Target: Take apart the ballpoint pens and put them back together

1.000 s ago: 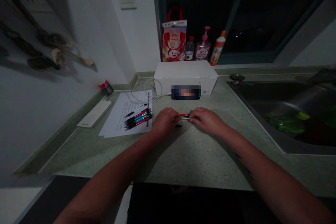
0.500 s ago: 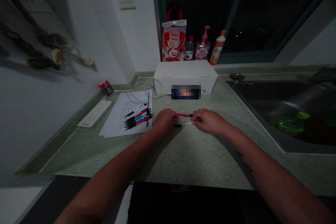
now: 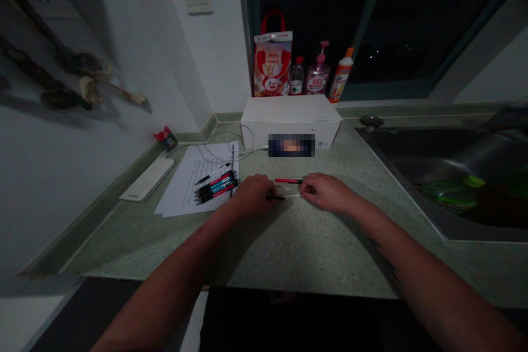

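My left hand (image 3: 254,196) rests on the counter with curled fingers. A short black pen part (image 3: 275,198) lies at its fingertips; whether the fingers grip it is unclear. My right hand (image 3: 325,192) is closed in a pinch at the end of a thin white stick (image 3: 292,196), which looks like a pen refill and points toward the black part. Between the hands lies a red pen barrel (image 3: 286,181) with a dark end beside my right fingers. To the left, several red, blue and black pens (image 3: 216,188) lie in a bundle on printed sheets (image 3: 175,192).
Behind the hands, a phone-like item with a blurred screen (image 3: 291,146) leans against a white box (image 3: 291,110), a white cable (image 3: 206,146) beside it. A white slab (image 3: 147,179) and small red pack (image 3: 165,137) lie left. The sink (image 3: 412,198) is at right; bottles (image 3: 317,77) stand behind.
My left hand has shifted slightly left, uncovering more of the black pen part and the red barrel's left end. My right hand has hardly moved.
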The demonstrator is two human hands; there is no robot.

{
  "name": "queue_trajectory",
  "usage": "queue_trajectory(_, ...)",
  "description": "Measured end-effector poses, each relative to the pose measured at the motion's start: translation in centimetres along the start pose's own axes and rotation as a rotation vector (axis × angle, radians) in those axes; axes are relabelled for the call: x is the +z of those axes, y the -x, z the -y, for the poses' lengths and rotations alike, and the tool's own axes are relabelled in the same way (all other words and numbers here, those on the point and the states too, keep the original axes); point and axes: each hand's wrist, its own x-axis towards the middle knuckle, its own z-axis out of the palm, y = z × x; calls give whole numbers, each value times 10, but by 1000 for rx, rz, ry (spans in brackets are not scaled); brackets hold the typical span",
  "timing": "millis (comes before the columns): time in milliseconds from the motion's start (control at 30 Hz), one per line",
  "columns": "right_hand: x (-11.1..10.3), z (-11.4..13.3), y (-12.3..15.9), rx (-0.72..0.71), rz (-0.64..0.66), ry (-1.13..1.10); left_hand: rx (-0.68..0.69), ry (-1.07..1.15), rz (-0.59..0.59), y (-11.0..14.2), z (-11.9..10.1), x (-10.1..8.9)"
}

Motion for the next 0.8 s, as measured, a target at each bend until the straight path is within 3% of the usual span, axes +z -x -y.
queue_trajectory(233, -1, 3, 0, 12, -9, -7, 26, 22, 0, 0, 0, 0)
queue_trajectory(400, 0, 12, -1, -63, -100, -152, 35, 146, -42, -1, -6, 3)
queue_trajectory(533, 5, 18, -2, -120, -65, -227, 62, 293, -96, -3, -12, 6)
queue_trajectory(800, 10, 10, -4, 27, -204, -392, -104, 407, -252, -5, -10, 11)
